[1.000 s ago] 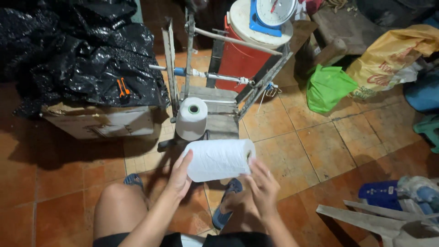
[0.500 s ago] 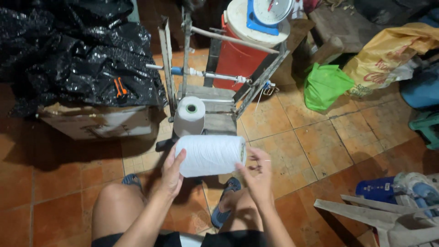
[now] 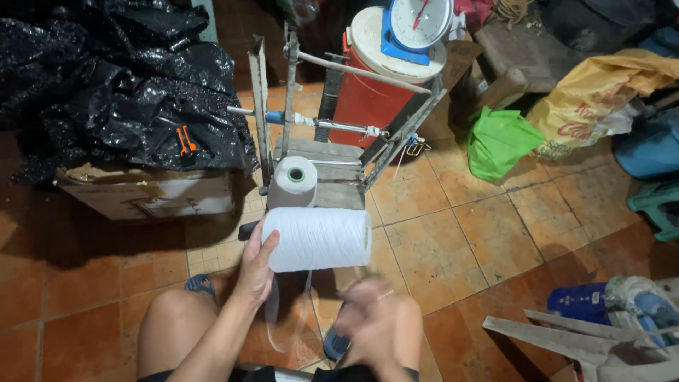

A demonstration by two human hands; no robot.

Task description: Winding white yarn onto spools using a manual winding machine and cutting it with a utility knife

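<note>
The left hand grips the left end of a large white yarn cone, thumb and fingers wrapped around the end face, and holds the cone on its side in front of the knees. The right hand sits below and to the right of the cone, clear of it. It is motion-blurred, so whether its fingers are spread or closed cannot be told. A thin clear wrapper film hangs from the underside of the cone toward the lap.

All positions below are given from the held cone.

- Just behind it, touching or nearly so, a smaller white yarn cone stands upright on the base of a metal winding frame.
- Behind the frame stands a red container with a white lid, carrying a blue dial scale.
- To the left and behind lies a cardboard box under black plastic sheeting.
- To the right and behind are a green bag and a yellow sack.

Handling recommendations, judged from this view:

1. Keep the left-hand grip on the end face only; pressure on the wound surface is likely to loosen the outer layers.
2. Hold the cone level, so that yarn does not slide off the free right end.
3. Draw the hanging film downward and away from the upright cone, to avoid snagging the frame.
4. Bring the right hand to rest before it takes hold of film or yarn.
</note>
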